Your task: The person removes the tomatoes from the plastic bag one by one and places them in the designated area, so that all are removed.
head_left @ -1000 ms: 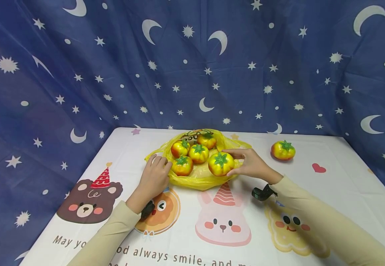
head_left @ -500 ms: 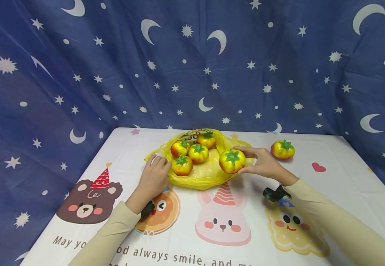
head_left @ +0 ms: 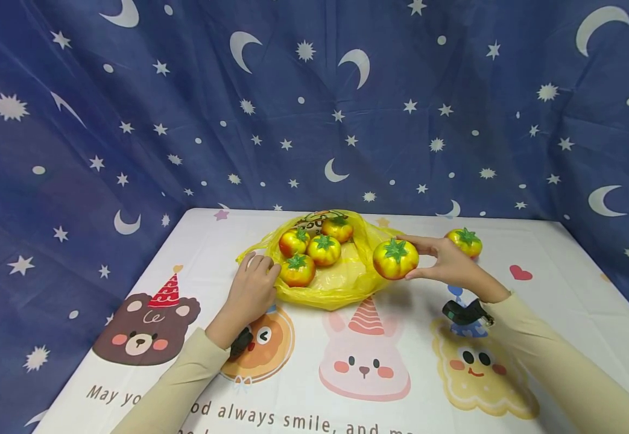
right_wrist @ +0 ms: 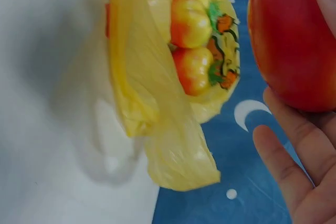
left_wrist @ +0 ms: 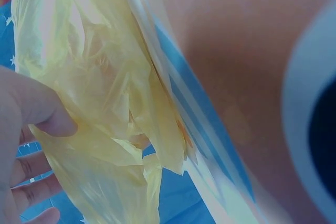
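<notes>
A yellow plastic bag point(head_left: 341, 295) lies spread with its mouth wide, and several yellow-red toy tomatoes point(head_left: 324, 251) with green leaf tops sit in it. My left hand point(head_left: 250, 284) pinches the bag's left rim; in the left wrist view the thumb point(left_wrist: 50, 111) presses on the thin plastic. Between thumb and fingers, my right hand point(head_left: 450, 265) grips another toy tomato point(head_left: 395, 259), raised at the bag's right edge. From the right wrist view, the held tomato's red underside point(right_wrist: 291, 40) shows apart from the bag.
One more toy tomato point(head_left: 465, 242) rests on the table at the far right, partly behind my right hand. The white tablecloth point(head_left: 374, 416) carries printed cartoon animals and lettering. A blue curtain point(head_left: 314, 120) with moons and stars hangs behind the table.
My right hand has carried the tomato rightward, from over the bag's opening to its right edge, slightly higher. The left hand stays on the rim.
</notes>
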Tool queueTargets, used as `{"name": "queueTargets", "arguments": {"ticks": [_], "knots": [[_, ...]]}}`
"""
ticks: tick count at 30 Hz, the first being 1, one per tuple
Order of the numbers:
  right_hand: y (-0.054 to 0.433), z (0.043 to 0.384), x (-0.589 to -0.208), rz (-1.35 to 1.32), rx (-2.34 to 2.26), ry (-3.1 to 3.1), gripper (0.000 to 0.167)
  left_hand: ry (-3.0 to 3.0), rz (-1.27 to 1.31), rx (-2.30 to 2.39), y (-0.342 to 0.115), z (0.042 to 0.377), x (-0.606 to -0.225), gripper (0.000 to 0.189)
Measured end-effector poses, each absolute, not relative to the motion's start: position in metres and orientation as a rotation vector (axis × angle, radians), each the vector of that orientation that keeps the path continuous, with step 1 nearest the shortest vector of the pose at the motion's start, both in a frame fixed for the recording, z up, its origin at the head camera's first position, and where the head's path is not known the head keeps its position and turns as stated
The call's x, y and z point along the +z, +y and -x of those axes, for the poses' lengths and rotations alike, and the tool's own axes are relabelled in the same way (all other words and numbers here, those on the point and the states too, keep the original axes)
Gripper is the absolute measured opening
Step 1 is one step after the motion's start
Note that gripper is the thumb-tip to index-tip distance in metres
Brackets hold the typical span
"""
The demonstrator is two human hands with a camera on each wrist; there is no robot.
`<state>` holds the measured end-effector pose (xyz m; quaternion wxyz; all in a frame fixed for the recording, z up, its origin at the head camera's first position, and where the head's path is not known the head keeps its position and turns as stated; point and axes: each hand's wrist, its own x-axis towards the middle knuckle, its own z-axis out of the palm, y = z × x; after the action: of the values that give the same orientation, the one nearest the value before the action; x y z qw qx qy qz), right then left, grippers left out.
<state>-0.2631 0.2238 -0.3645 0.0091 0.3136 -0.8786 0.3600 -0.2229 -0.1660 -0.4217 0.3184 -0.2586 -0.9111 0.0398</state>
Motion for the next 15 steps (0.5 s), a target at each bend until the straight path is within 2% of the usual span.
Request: {"name": "queueTargets", "arguments": {"ticks": [15], "knots": [[0.256,0.267,-0.342,-0.853,1.179,-2.768,0.069,-2.385,0.682,0.096,-0.167,0.222,-0.421,0.021]]}}
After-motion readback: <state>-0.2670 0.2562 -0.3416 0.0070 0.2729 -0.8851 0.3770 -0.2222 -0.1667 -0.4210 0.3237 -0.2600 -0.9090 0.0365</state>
